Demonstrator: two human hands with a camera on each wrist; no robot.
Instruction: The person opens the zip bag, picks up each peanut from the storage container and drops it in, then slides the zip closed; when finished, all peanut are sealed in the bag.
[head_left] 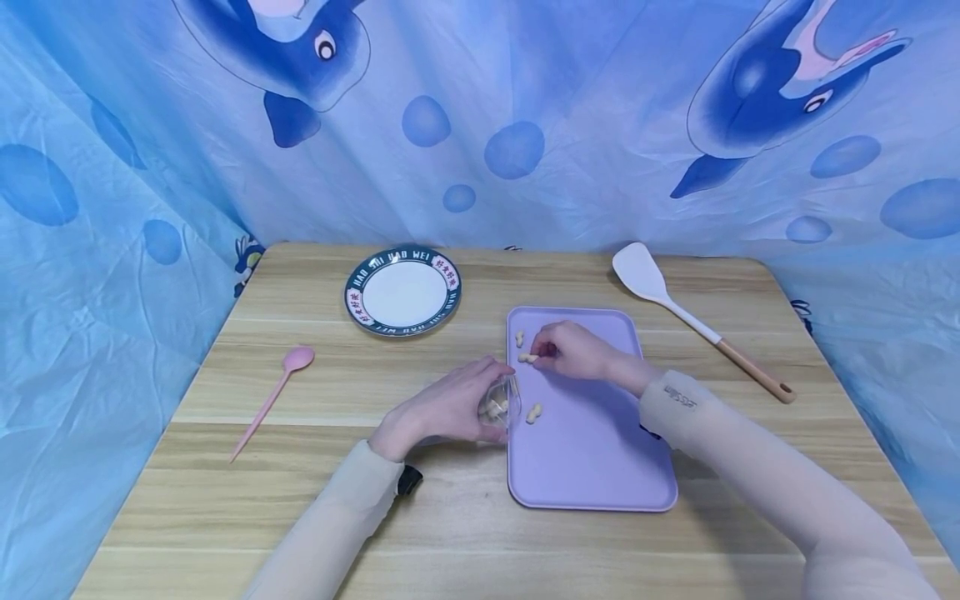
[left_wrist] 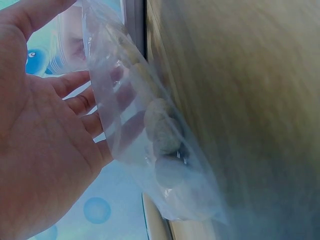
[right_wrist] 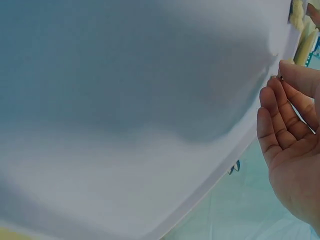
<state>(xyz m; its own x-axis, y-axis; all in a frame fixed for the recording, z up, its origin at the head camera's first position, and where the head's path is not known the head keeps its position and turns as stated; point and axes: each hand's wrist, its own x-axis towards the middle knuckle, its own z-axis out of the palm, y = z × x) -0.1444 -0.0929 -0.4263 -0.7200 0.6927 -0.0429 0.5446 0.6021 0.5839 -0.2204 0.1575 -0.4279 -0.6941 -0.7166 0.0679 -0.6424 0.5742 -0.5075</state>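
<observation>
My left hand holds a clear plastic bag by its mouth, thumb and fingers spread around it at the left edge of the purple tray. Several peanuts lie inside the bag, seen through the plastic. Over the tray's upper left part, my right hand pinches a peanut between thumb and fingertips. One more peanut lies just behind it along the rim, and another peanut rests nearer to me, close to the bag's mouth.
A white plate with a dark green rim stands at the back. To the left lies a pink spoon. A white spatula with a wooden handle lies right of the tray. Behind the wooden table hangs a blue dolphin-print curtain.
</observation>
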